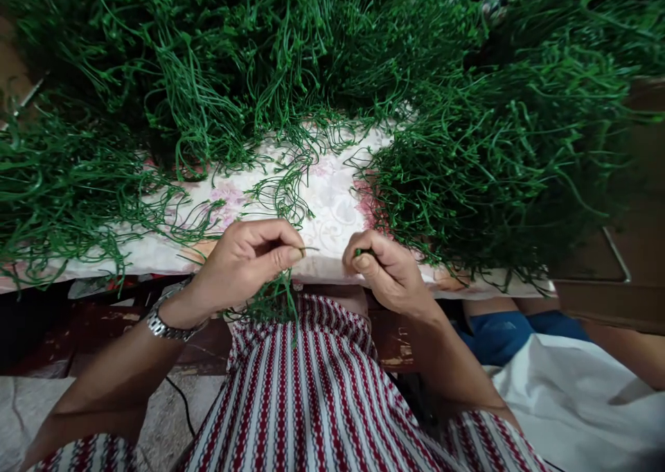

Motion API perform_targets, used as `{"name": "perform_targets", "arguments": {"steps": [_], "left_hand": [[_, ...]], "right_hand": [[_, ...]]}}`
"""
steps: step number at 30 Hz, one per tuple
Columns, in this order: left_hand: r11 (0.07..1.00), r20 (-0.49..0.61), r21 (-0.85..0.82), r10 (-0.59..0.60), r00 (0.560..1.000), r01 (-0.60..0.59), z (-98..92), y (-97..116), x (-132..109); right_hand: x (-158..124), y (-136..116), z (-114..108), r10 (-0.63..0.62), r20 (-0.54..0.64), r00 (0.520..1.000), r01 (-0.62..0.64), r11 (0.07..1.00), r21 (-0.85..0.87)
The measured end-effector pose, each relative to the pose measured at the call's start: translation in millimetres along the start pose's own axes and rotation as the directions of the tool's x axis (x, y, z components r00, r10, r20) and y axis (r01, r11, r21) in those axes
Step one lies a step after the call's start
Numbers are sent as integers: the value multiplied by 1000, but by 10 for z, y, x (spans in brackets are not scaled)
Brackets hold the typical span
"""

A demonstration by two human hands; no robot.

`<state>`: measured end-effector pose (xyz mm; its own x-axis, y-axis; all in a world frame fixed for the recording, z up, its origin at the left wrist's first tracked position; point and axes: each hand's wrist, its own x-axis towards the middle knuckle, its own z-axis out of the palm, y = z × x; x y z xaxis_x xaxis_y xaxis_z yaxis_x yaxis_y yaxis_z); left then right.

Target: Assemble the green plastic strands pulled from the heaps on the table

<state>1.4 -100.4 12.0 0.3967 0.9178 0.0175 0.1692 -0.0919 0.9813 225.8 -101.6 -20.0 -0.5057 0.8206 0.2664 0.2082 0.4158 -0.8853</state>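
Observation:
My left hand (pixel 244 260) is closed in a pinch, holding a bunch of thin green strands (pixel 270 302) that hang down over my lap; a thin tip sticks out past its thumb. A metal wristwatch (pixel 163 319) is on that wrist. My right hand (pixel 387 267) is closed too, thumb pressed on a short green strand end (pixel 364 252). Both hands hover at the near edge of a table covered with a floral cloth (pixel 332 202). Big heaps of green strands (pixel 233 63) cover the table beyond the hands.
Another heap of green strands (pixel 499 153) lies at the right. A brown wooden piece (pixel 613 271) stands at the far right. My lap wears a red and white striped fabric (pixel 312 403). White cloth (pixel 571 403) and blue cloth (pixel 503 333) lie at the lower right.

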Motion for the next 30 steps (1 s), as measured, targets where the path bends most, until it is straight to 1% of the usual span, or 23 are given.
{"name": "perform_targets", "arguments": {"steps": [1,2,4,5,7,9,11,14,16,18,20,23,25,28,30], "left_hand": [[993,-38,-102,-62,997,57,8,-14,39],[976,-56,-194,-109,992,96,25,-23,74],[937,-63,-322,-161,985,133,76,-33,129],[923,-72,-363,-165,984,129,105,-35,148],[906,-116,-418,-129,985,70,158,-45,168],[900,-178,-435,-77,981,-8,192,-61,171],[901,-200,-433,-62,978,-32,207,-82,163],[914,-181,-406,-80,980,-1,210,-111,143],[923,-203,-384,-65,977,-19,216,-127,131],[924,-233,-379,-44,972,-49,231,-138,120],[912,-254,-406,-43,966,-66,252,-140,112],[859,-283,-505,-66,957,-90,273,-119,106],[794,-264,-602,-100,959,-82,271,-99,107],[689,-158,-724,-140,978,-19,251,-87,109],[649,-98,-761,-141,985,17,236,-93,105]], "right_hand": [[32,10,39,23,-82,996,-20,999,33],[70,13,87,38,-137,990,-29,997,65],[150,-2,194,55,-202,978,-37,995,91],[188,-15,248,60,-215,975,-40,995,96],[247,-40,345,60,-186,981,-36,991,129],[278,-51,420,57,-131,990,-36,986,160],[285,-44,464,40,-103,994,-22,985,172],[276,-27,477,-8,-164,986,22,996,85],[268,-28,462,-43,-206,978,38,999,-24],[264,-40,444,-65,-213,975,42,993,-110],[267,-51,434,-55,-192,980,31,991,-126],[281,-42,444,-14,-170,985,4,998,-60],[292,-13,468,-9,-159,987,16,999,41],[304,37,507,-24,-143,989,53,978,203],[309,51,517,-64,-129,990,94,966,242]]}}
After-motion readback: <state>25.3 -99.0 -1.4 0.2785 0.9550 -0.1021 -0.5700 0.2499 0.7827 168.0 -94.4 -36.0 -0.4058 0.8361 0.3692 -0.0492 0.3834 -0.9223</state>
